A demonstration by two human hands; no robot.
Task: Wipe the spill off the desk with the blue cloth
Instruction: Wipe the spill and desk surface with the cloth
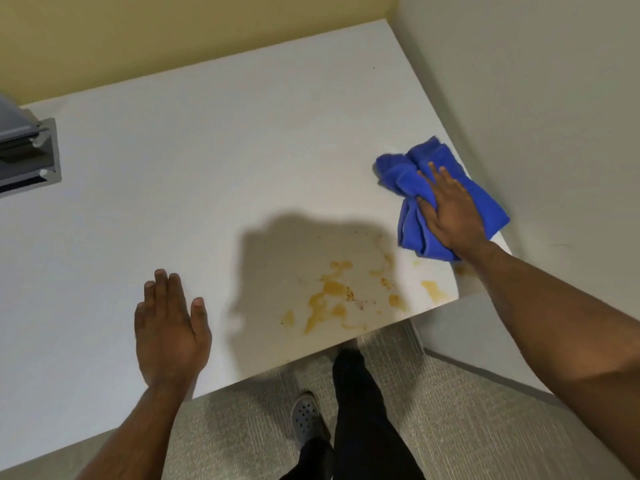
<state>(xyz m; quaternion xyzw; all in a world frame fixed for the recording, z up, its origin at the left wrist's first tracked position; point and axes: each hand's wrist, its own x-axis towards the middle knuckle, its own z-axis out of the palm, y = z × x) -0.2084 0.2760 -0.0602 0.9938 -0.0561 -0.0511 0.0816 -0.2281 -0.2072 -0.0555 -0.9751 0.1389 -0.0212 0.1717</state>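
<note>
A crumpled blue cloth (408,174) lies on the white desk (207,168) near its right edge. My right hand (450,213) presses down flat on the cloth, its thumb tucked into a fold. A yellowish-brown spill (332,292) with small crumbs spreads over the desk near the front edge, just below and left of the cloth. Smaller patches of it (433,289) reach toward the right corner. My left hand (169,323) rests flat on the desk left of the spill, fingers together, holding nothing.
A grey metal fixture (27,157) sits at the desk's left edge. A yellow wall runs behind the desk and a white partition (536,116) stands along its right side. Below the front edge are carpet, my dark trouser leg and a grey shoe (306,417).
</note>
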